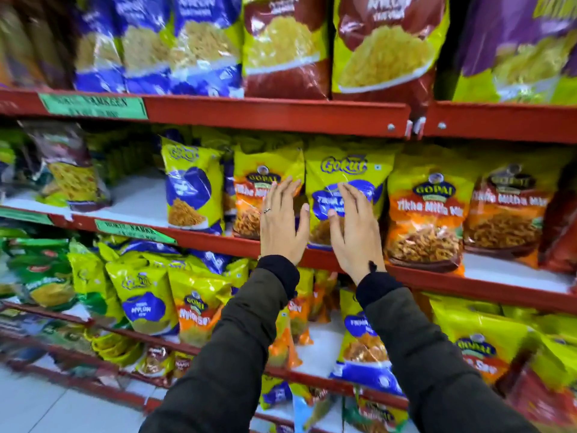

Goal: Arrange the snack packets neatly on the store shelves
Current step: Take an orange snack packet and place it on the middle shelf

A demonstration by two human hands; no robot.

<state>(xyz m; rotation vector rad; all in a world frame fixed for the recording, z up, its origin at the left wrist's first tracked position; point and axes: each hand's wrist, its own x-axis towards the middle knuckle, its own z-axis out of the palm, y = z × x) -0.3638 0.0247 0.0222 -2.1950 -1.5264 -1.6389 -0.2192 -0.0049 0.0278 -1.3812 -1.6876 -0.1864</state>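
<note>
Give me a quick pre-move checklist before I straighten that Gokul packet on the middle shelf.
1. Both hands free: ok; left hand and right hand are open and flat.
2. Right hand on the Gokul packet: ok.
3. Left hand on the target: not ok; it covers the Gopal packet beside it.
4. Packet upright: ok.
5. Packet base behind the red shelf lip: cannot tell; hands hide it.

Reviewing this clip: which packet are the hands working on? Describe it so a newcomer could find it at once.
Find the middle red shelf. The Gokul packet stands near its centre, behind the open right hand, with the left hand beside it. Its neighbours on both sides are orange Gopal packets; this one is yellow-green with a blue label.
</note>
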